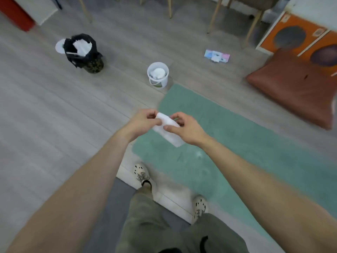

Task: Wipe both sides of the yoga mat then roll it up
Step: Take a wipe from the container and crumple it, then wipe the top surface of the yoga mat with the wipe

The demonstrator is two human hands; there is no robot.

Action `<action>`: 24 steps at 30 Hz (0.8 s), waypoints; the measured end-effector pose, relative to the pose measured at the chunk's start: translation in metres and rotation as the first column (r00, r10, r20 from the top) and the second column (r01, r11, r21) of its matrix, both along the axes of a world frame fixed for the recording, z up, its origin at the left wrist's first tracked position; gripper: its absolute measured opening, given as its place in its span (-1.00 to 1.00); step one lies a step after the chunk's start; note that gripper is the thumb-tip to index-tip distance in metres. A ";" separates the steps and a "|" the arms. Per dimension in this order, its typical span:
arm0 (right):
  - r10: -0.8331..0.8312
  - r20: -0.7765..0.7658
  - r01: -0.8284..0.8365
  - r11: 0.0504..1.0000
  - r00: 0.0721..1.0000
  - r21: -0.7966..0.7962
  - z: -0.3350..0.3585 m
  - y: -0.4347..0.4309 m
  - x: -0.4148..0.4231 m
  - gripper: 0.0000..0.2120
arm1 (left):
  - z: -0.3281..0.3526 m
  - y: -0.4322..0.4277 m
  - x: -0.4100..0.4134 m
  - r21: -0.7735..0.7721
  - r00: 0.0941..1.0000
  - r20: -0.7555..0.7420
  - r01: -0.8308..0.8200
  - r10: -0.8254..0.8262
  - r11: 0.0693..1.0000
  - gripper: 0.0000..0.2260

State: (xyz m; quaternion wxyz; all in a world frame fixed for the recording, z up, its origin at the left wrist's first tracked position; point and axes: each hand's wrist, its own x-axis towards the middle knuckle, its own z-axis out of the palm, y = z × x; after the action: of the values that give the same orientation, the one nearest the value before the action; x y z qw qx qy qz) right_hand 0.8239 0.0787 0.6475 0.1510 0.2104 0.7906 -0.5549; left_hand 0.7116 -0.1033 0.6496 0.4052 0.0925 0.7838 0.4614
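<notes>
Both hands are raised in front of the standing person, working one white wipe between them. The left hand pinches its upper end with thumb and curled fingers; the right hand pinches the other edge, thumb laid across the sheet. The wipe looks folded or bunched, its lower corner hanging free below the right hand.

The green mat lies flat and unrolled on the grey floor, running from near the person's feet away to the right, directly beneath the hands. No wiping contact exists yet: the wipe is well above the mat.

A white tub with white sheets inside stands just beyond the mat's far corner, a bin lined with a black bag sits further left, and a flat packet lies on the floor to the right.

Judging from this, the step in hand is readying the wipe, probably unfolding it. The next move calls for spreading the sheet open, crouching, and pressing it flat to the mat's near end for long strokes.
</notes>
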 end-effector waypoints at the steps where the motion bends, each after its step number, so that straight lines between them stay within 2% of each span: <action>1: 0.032 0.018 -0.031 0.999 0.999 -0.029 -0.004 -0.002 0.006 -0.73 | -0.004 -0.007 0.012 -0.017 1.000 -0.002 -0.031 0.031 0.999 -0.74; 5: 0.146 0.096 -0.152 0.986 0.985 0.061 -0.029 -0.015 0.013 -0.83 | -0.023 -0.030 0.043 -0.070 0.996 -0.043 -0.078 0.076 0.994 -0.85; 7: 0.164 0.125 -0.176 0.979 0.979 0.098 -0.056 -0.026 0.011 -0.86 | -0.046 -0.041 0.046 -0.071 0.990 -0.056 -0.131 0.127 0.989 -0.84; 10: 0.197 0.167 -0.227 0.957 0.966 0.179 -0.113 -0.041 0.007 -0.86 | -0.104 -0.061 0.050 -0.190 0.967 -0.195 -0.199 0.162 0.961 -0.88; 13: 0.182 0.229 -0.237 0.940 0.956 0.244 -0.186 -0.048 0.006 -0.87 | -0.184 -0.084 0.062 -0.388 0.950 -0.307 -0.185 0.063 0.903 -0.93; 17: 0.180 0.299 -0.249 0.945 0.937 0.211 -0.303 -0.051 0.022 -0.86 | -0.291 -0.102 0.098 -0.606 0.959 -0.258 -0.067 -0.116 0.793 -0.85; 21: 0.245 0.363 -0.345 0.907 0.899 0.241 -0.445 -0.042 0.052 -0.81 | -0.432 -0.102 0.137 -0.713 0.943 -0.189 0.061 -0.275 0.699 -0.73; 24: 0.304 0.381 -0.423 0.861 0.873 0.282 -0.541 -0.025 0.074 -0.73 | -0.538 -0.089 0.158 -0.726 0.951 -0.130 0.100 -0.279 0.680 -0.77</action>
State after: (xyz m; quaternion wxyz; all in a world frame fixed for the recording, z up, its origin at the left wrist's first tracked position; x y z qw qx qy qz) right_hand 0.8978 0.0534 0.1063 0.3411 0.1675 0.8676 -0.3208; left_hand 0.8696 -0.1921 0.1120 0.3614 0.0630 0.9281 0.0641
